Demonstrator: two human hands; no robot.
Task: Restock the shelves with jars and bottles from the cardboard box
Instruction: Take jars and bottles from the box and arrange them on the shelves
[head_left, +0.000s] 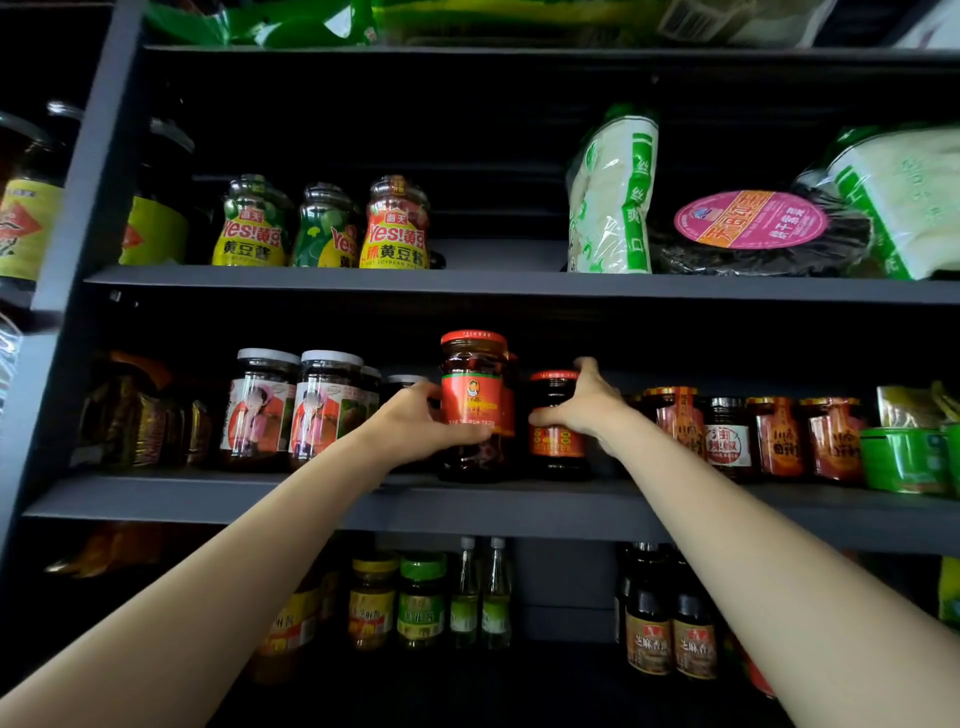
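Both my arms reach up to the middle shelf of a dark grey rack. My left hand grips a tall chili-oil jar with a red lid and a red label; the jar stands at the shelf's front. My right hand wraps around a shorter dark jar with a red lid, right beside the tall one. The cardboard box is out of view.
White-lidded jars stand to the left on the same shelf, red-labelled jars and green tubs to the right. Soybean paste jars and noodle bags fill the shelf above. Bottles stand below.
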